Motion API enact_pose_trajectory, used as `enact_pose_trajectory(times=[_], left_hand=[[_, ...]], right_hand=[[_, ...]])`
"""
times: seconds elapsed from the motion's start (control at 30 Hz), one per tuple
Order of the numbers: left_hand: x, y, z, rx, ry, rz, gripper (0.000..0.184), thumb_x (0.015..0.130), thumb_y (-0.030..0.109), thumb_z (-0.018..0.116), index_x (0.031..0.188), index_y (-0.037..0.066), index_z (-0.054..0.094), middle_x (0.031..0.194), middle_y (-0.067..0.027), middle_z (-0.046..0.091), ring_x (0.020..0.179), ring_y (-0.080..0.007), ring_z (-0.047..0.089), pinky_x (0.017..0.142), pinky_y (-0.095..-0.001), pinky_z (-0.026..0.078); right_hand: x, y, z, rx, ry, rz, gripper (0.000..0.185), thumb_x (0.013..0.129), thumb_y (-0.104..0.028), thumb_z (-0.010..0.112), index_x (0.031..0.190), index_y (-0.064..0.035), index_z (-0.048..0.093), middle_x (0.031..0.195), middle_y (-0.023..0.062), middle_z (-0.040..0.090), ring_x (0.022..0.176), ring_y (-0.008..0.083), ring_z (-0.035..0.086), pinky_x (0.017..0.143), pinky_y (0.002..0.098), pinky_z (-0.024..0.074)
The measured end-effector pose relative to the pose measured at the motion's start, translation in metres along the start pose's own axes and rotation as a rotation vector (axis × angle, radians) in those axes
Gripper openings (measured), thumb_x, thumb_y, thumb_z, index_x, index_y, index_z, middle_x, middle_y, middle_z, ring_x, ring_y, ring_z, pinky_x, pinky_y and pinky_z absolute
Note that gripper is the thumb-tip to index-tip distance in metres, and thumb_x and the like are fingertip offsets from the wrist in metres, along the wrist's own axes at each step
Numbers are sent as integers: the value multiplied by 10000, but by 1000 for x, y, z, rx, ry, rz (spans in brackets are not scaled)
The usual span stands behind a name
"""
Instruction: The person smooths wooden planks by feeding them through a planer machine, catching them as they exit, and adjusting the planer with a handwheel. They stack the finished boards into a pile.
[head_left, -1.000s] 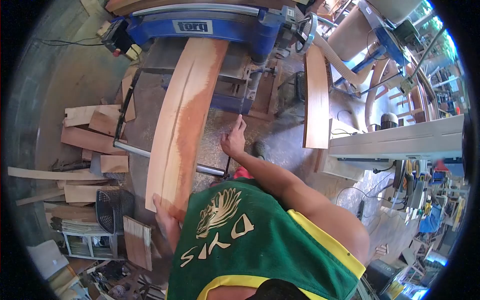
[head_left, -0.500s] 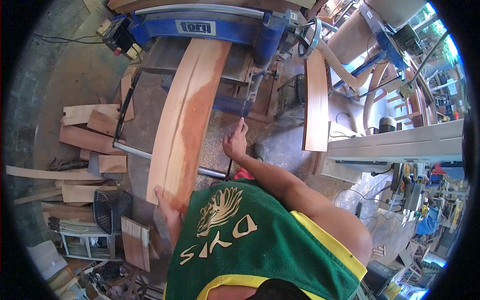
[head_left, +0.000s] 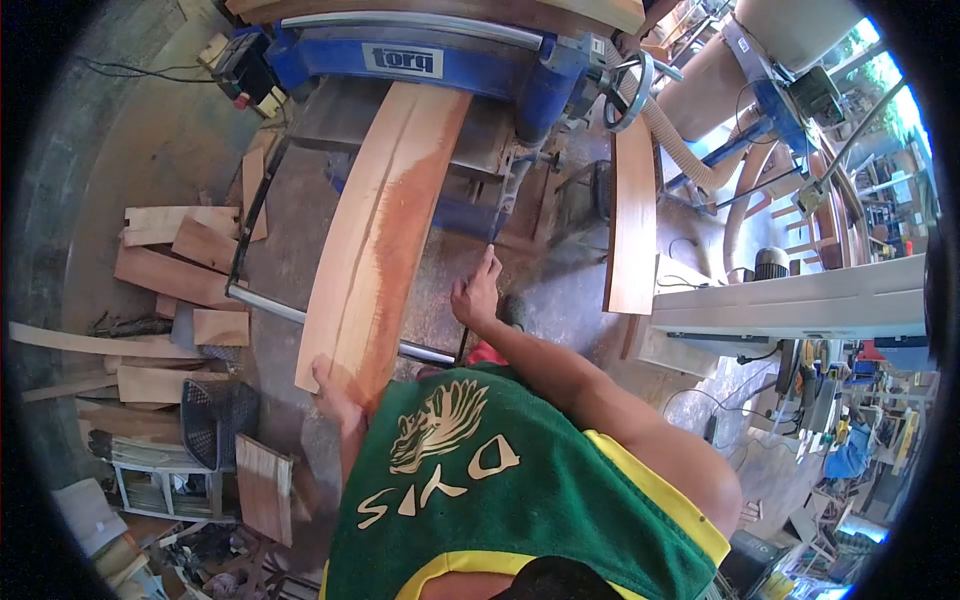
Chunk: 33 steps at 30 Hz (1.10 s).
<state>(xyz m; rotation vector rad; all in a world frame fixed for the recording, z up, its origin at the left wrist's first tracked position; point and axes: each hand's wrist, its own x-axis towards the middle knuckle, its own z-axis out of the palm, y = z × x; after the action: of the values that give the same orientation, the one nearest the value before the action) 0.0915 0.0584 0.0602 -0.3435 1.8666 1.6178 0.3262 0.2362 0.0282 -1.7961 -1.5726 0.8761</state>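
Observation:
A long wooden board [head_left: 375, 240], pale with a reddish-brown patch, lies partly inside a blue planer machine [head_left: 470, 75], its near end close to my body. My left hand [head_left: 337, 392] grips that near end, thumb on the top face and fingers hidden below the board. To the right of the board, my right hand [head_left: 477, 293] is raised away from the wood, index finger pointing toward the machine and the other fingers curled. Whether it holds anything is not clear. A metal roller bar [head_left: 425, 353] crosses beneath the board.
Offcuts [head_left: 180, 260] and a black basket [head_left: 215, 420] lie on the left. Another long board [head_left: 630, 220] stands to the right, near a ribbed hose [head_left: 685, 160] and a white machine beam [head_left: 790, 300]. A handwheel [head_left: 629, 92] is on the planer's right.
The board has slid a little farther into the planer, with my left hand moving forward along with it. My right hand keeps much the same pose. The view has shifted slightly.

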Motion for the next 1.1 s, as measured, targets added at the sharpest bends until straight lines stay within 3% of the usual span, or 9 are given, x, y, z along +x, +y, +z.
enact_pose_trajectory(times=[0.27,0.37,0.43,0.57,0.67,0.77,0.83,0.9,1.1], left_hand=[[12,-8,21,-46,8,154,813,801,436,743,1298,-96,380,1189,-242,562,1049,-351,600,873,-477,522],[16,-13,25,-49,15,208,774,823,449,710,1283,-93,402,1201,-242,556,1065,-352,594,887,-473,517],[37,-22,22,-70,-25,252,724,861,452,658,1276,-93,423,1216,-243,548,1071,-352,591,900,-470,511],[25,-15,37,-27,142,315,655,939,434,549,1300,-102,441,1260,-255,533,1087,-363,590,907,-468,505],[37,-26,42,-29,251,452,659,957,416,531,1342,-107,420,1277,-281,530,1131,-388,575,947,-485,481],[59,-37,32,39,237,469,713,954,449,535,1377,-106,393,1299,-315,502,1191,-407,537,997,-491,449],[27,-25,45,88,313,461,774,946,484,542,1414,-104,355,1335,-345,451,1245,-424,490,1034,-496,423],[-6,-14,61,112,417,446,819,939,507,546,1439,-103,326,1364,-362,410,1278,-434,456,1054,-499,407],[-64,-36,82,339,555,538,890,924,529,560,1481,-96,257,1459,-344,275,1350,-446,358,1082,-499,369]], right_hand=[[0,14,7,-52,67,-108,951,804,-105,622,1521,50,16,1449,313,266,1142,479,495,945,493,477],[9,17,4,-86,124,-203,890,804,-153,649,1485,85,128,1397,319,331,1191,490,436,1012,499,412],[30,20,-13,-142,87,-141,700,804,-183,666,1381,79,370,1280,339,431,1210,511,404,1041,503,375],[147,-24,-116,204,303,-315,343,900,-182,596,1165,28,541,1063,188,567,973,306,557,922,419,442],[254,-83,-227,569,518,-477,184,968,-225,568,948,-47,525,831,25,510,763,118,498,693,280,431],[347,-124,-322,346,698,-606,305,888,-286,647,846,11,590,739,56,579,677,157,571,588,350,476],[427,-125,-356,232,729,-447,419,820,-369,686,830,45,631,764,123,634,717,174,616,615,349,501],[376,-187,-386,247,339,-199,568,799,-373,696,1063,124,617,1049,184,605,939,233,587,731,379,488],[479,-152,-381,468,-118,75,538,863,-383,685,1195,36,618,1122,147,630,990,265,640,772,436,563]])
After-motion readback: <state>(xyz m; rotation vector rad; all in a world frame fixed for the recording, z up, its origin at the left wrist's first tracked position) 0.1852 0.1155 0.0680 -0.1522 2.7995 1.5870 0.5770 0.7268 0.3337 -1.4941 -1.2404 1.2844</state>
